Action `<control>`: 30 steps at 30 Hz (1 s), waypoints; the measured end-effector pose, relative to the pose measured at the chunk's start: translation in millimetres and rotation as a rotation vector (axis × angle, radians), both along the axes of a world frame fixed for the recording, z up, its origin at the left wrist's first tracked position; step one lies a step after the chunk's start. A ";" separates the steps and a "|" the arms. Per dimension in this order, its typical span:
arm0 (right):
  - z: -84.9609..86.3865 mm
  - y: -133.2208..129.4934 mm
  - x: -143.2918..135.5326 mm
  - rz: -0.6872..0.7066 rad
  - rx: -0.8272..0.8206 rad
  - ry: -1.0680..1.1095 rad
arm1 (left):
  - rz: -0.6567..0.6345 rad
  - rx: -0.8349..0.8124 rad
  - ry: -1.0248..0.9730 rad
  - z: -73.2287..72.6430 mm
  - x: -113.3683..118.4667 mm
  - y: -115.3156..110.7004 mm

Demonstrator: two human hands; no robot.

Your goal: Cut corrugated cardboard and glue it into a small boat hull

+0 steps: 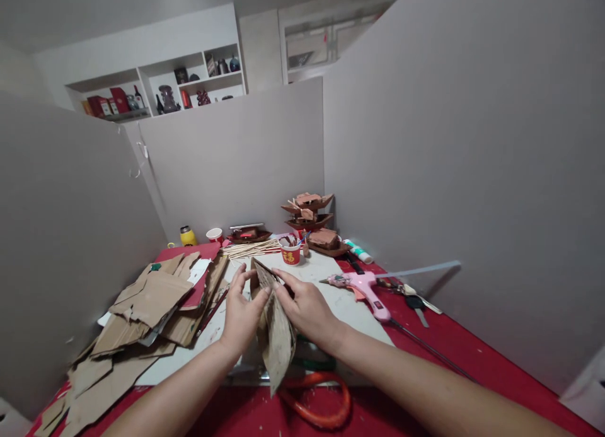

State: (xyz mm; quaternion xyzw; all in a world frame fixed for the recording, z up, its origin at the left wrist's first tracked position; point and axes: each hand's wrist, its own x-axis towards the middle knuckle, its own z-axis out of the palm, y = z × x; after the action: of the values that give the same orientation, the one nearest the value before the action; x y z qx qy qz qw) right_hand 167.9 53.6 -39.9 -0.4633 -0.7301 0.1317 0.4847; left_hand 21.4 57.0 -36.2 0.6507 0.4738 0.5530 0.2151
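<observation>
Left of the pink plastic glue gun (366, 285), I see a boat-shaped cardboard piece (278, 336), grey-brown, wrinkled and pointed, held by 2 hands. The left hand (243, 308) has a narrow grip, thumb and fingers at its upper edge; the right hand (305, 304) pinches the opposite side just as closely. Farther left of the glue gun lies a pile of flat, ragged cardboard (151, 298); nearer me than it, a glossy orange-red loop handle (348, 404).

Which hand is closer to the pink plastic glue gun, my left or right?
Right. Your right hand is just left of the pink plastic glue gun; your left hand is farther left, across the greyish-brown folded cardboard piece.
</observation>
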 end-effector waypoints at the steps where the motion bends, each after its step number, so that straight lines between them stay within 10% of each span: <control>1: 0.0 0.0 0.0 0.001 -0.001 0.007 | 0.016 0.020 0.014 -0.1 0.7 -0.8; 30: -5.5 10.6 1.8 0.021 0.022 0.130 | 0.091 0.151 0.075 -16.3 9.6 -8.5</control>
State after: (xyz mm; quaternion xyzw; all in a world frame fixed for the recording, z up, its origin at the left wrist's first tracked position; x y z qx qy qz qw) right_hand 169.7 64.3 -45.4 -0.4406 -0.7032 0.1584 0.5350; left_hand 31.0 48.5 -52.6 0.6629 0.4676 0.5718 0.1221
